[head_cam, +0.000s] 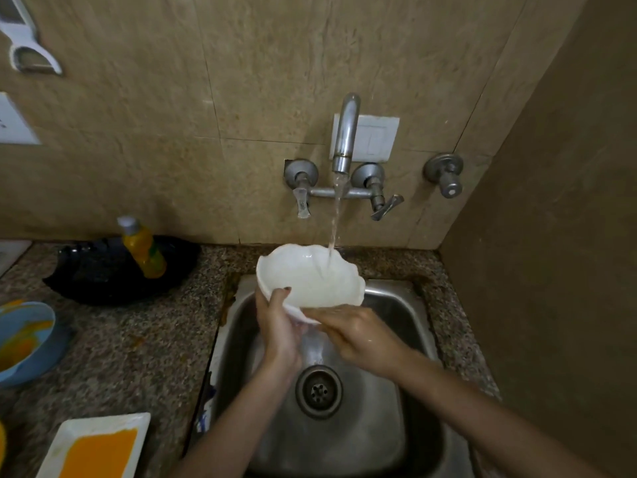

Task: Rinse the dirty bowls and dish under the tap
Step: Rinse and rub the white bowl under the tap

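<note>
A white bowl with a wavy rim (303, 274) is held tilted over the steel sink (389, 312). Water runs from the tap (345, 132) into it. My left hand (281, 326) grips the bowl's near left rim, thumb inside. My right hand (358, 336) holds the bowl's near underside from the right. On the counter at the left stand a blue bowl smeared with orange (24, 339) and a white rectangular dish coated in orange (96, 446).
A black pan (103, 270) sits at the back left of the speckled counter (138, 346) with a yellow bottle (143, 248) standing in it. The tap's two handles (301, 198) (382, 205) stick out of the tiled wall. A brown wall closes the right side.
</note>
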